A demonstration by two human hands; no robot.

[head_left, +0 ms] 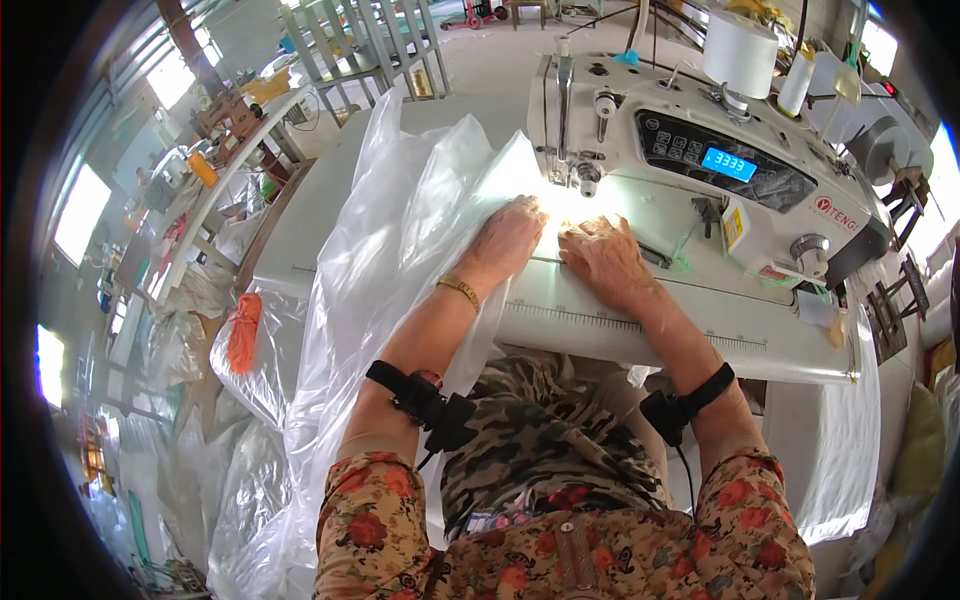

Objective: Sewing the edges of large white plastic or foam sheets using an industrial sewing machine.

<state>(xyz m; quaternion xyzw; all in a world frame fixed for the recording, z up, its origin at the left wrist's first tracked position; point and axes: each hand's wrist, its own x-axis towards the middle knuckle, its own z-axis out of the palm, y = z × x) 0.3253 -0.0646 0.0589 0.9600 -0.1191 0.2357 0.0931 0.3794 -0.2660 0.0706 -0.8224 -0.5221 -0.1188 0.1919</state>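
Under the lit head of a sewing machine (590,130), both of my hands rest close together on the pale table. My left hand (507,240) is closed at the edge of a translucent white plastic sheet (375,240), just left of the needle area. Beside it, my right hand (608,258) has its fingers curled down in front of the needle area; what lies beneath them is hidden. Bright lamp glare washes out the needle and the fingertips. The sheet drapes over the table's left side and hangs down along my left forearm.
A white thread cone (740,52) stands on the machine, behind its lit control panel (725,160). A ruler strip (600,318) runs along the table's front edge. An orange bundle (243,333) lies on plastic at the left. A slatted metal chair (370,50) stands beyond the table.
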